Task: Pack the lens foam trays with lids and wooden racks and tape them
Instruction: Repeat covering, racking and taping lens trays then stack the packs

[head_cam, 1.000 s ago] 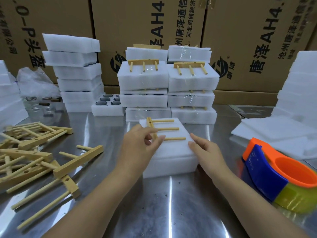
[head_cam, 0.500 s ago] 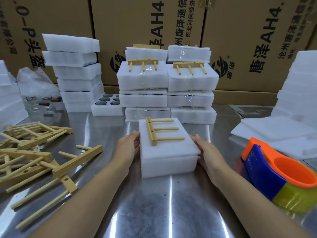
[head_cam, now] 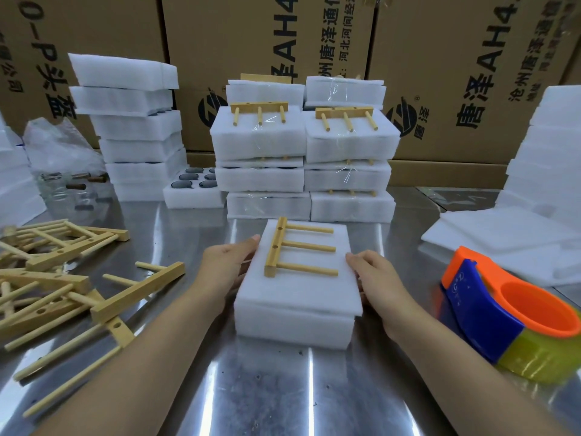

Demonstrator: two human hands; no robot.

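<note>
A white foam tray [head_cam: 295,325] with its lid [head_cam: 301,287] on stands on the steel table in front of me. A three-pronged wooden rack [head_cam: 278,247] lies loose on the lid, prongs pointing right. My left hand [head_cam: 228,267] grips the tray's left side, thumb at the lid's edge. Fingers of my right hand [head_cam: 375,276] curl over the lid's right edge. An orange and blue tape dispenser [head_cam: 503,309] with yellowish tape lies to the right of my right arm.
Taped foam packs [head_cam: 301,143] with racks are stacked just behind the tray. An open tray of dark lenses [head_cam: 193,191] and a stack of foam trays [head_cam: 132,130] stand back left. Loose wooden racks [head_cam: 63,278] lie at left, foam lids [head_cam: 503,237] at right, cardboard boxes [head_cam: 456,73] behind.
My left hand let go of the rack and moved to the tray's left side. Both hands now hold the tray, which has slid a little toward me.
</note>
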